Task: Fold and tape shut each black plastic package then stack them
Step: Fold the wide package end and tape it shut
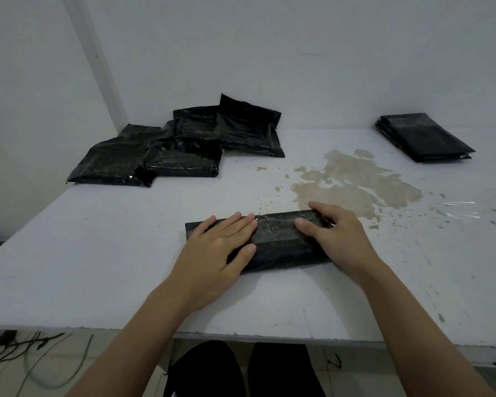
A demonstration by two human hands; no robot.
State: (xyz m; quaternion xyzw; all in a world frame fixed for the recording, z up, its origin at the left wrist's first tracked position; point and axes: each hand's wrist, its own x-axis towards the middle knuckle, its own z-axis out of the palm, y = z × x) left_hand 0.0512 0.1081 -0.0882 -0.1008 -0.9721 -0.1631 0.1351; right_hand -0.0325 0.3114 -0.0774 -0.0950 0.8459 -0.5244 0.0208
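At the near centre of the white surface [98, 253], a folded black plastic package [275, 239] lies flat under both hands, with a strip of clear tape [281, 220] shining along its far edge. The left hand [221, 247] rests on the package's 9 o'clock end, fingers straight and pressing down, nothing gripped. The right hand [338, 233] covers the 3 o'clock end, its grip flat too, the fingers spread over the tape; whether the fingertips at the far corner pinch anything, I cannot tell.

The tape looks wrinkled, so it may trap creases or lift at the ends if it is smoothed unevenly, and the fold could spring open once pressure comes off. Slick plastic may also slide on the surface under a sideways push.

At 3 o'clock, a loose piece of clear film [461, 210] lies well apart, and beyond the package spreads a brownish stain [355, 181]; dragging the package there might soil it. At 11 o'clock sits a loose heap of black packages [178, 144], and at 1 o'clock a neat stack of flat black packages [424, 137].
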